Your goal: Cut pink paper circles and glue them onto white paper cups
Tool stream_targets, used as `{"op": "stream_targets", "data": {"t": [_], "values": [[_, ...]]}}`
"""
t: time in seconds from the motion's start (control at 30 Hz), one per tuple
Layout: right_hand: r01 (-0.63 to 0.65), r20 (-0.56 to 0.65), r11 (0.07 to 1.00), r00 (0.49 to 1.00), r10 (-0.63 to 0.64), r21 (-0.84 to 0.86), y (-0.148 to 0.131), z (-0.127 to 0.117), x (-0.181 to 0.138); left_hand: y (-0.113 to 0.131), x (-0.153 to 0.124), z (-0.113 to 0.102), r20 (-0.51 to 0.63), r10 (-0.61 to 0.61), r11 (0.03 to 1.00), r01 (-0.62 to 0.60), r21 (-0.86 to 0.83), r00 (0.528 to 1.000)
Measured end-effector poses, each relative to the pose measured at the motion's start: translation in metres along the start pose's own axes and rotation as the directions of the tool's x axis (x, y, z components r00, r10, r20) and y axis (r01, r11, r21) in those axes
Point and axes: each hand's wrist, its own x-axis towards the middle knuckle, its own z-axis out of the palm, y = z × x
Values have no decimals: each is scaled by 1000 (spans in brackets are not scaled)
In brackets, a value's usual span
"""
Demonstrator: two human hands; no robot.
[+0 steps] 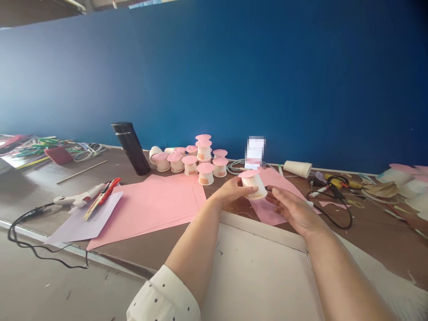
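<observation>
Both of my hands meet on a small white paper cup with a pink paper top (253, 183), tilted above the table. My left hand (230, 191) grips its left side with curled fingers. My right hand (291, 209) touches its right side, fingers curved toward it. A cluster of similar pink-topped cups (197, 161) stands just behind, some stacked. Pink paper sheets (157, 204) lie flat to the left of my hands, and another pink sheet (267, 209) lies under them.
A black flask (131, 148) leans left of the cups. A white glue gun (78, 197), red-handled cutter (106, 194) and lilac sheet (87, 218) lie at left with a black cord (30, 243). A tipped paper cup (298, 168), cables and scraps sit right.
</observation>
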Motion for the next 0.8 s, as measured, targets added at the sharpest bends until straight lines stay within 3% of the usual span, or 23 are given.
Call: {"op": "stream_targets", "data": {"t": [0.13, 0.27, 0.43, 0.67, 0.8], "values": [[24, -12, 999, 1000, -24, -45, 3, 7, 1, 3, 2, 6, -101, 34, 997, -27, 67, 994], [35, -93, 989, 995, -21, 145, 8, 10, 6, 2, 4, 17, -238, 66, 984, -23, 178, 969], [54, -107, 931, 994, -16, 362, 11, 9, 13, 0, 5, 30, -218, 117, 973, -68, 220, 969], [49, -126, 788, 991, 36, 614, 11, 7, 20, -4, 8, 21, -28, 108, 974, -112, -197, 994], [34, -124, 716, 989, 74, 697, 11, 9, 20, -8, 13, 20, -75, -47, 860, 2, -511, 996]]}}
